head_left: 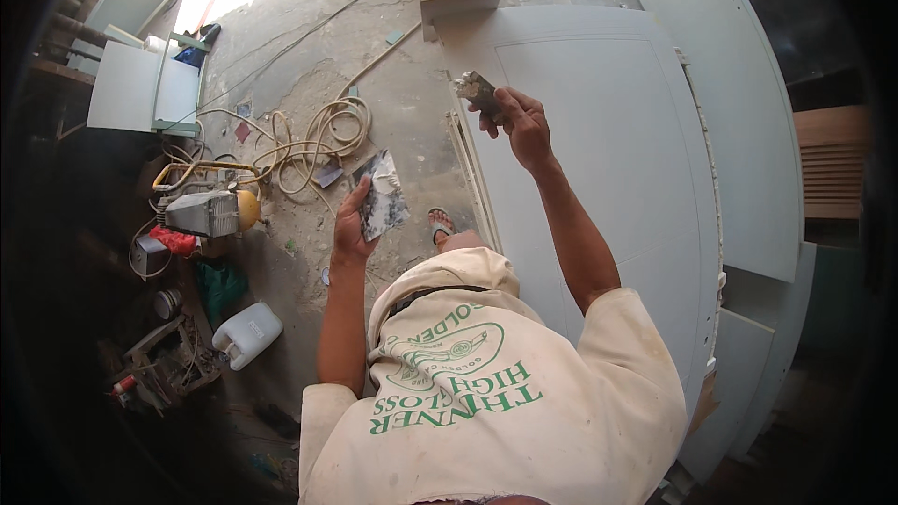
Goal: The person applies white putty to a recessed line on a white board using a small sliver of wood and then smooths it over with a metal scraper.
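Note:
My left hand (350, 224) grips a small flat board (386, 209) smeared with white and dark paste, a thicker white lump near its top edge. Raised over the pale grey panel (608, 196), my right hand (526, 129) has its fingers closed round a dark, flat scraper (479, 91). White paste clings to the scraper's far end. The two hands are apart, the left one over the floor beside the panel. Thin lines forming a frame pattern show on the panel's face.
A coiled cream hose (327, 136) lies on the concrete floor at the left. Near it stand a yellow-and-grey machine (208, 212) and a white jerrycan (251, 334). More large panels (720, 84) lean along the right. A small board (460, 6) sits at the panel's far corner.

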A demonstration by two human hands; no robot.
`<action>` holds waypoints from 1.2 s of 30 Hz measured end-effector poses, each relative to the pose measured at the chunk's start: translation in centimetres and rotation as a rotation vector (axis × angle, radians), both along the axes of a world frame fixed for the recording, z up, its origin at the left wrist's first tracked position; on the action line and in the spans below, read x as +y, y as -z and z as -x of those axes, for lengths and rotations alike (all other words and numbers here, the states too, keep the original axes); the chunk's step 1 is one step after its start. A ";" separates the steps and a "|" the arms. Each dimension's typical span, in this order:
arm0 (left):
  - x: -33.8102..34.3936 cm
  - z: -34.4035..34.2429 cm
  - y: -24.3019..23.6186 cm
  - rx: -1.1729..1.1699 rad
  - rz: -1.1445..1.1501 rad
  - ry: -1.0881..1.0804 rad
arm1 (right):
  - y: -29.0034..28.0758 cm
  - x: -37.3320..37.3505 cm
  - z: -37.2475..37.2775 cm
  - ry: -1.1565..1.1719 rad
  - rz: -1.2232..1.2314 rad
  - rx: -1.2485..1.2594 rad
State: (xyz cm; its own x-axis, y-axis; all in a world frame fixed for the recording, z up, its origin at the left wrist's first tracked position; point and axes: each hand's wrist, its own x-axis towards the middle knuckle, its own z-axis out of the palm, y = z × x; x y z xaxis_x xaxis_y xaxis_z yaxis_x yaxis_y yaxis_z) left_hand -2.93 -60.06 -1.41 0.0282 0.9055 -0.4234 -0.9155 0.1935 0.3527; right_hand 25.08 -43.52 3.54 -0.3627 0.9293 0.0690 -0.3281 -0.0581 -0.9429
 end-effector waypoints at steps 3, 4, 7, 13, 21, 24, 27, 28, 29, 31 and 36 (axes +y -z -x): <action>1.8 -1.7 -0.2 -0.090 -0.065 0.067 | -2.9 -4.0 1.4 -0.051 -0.438 -0.180; 1.9 -2.3 -0.7 -0.125 -0.078 0.078 | -4.1 -5.5 2.0 -0.027 -0.610 -0.261; 1.2 -4.3 -3.2 -0.242 -0.165 0.151 | -4.2 -9.1 2.4 -0.070 -0.805 -0.372; -4.1 -6.5 -4.2 -0.039 -0.183 0.097 | -3.1 -15.7 1.1 -0.053 -0.804 -0.444; -15.4 -8.4 -3.5 0.089 -0.144 -0.017 | -2.4 -29.6 -1.2 0.008 -0.689 -0.572; -19.6 -8.9 -2.3 0.132 -0.156 -0.049 | -2.5 -35.0 -2.7 0.024 -0.680 -0.710; -23.2 -10.3 -3.9 0.128 -0.245 0.079 | -0.8 -39.7 -5.6 0.050 -0.635 -0.787; -24.1 -11.1 -4.9 0.106 -0.225 0.109 | -0.3 -41.0 -6.3 0.102 -0.589 -0.708; -25.0 -11.9 -5.7 0.087 -0.204 0.135 | -1.5 -42.2 -6.6 0.188 -0.547 -0.643; -27.2 -13.6 -6.0 0.024 -0.151 0.227 | -3.7 -43.8 -7.0 0.316 -0.628 -0.548; -29.5 -17.1 -4.6 -0.031 -0.178 0.338 | -3.6 -48.5 -8.0 0.340 -0.597 -0.446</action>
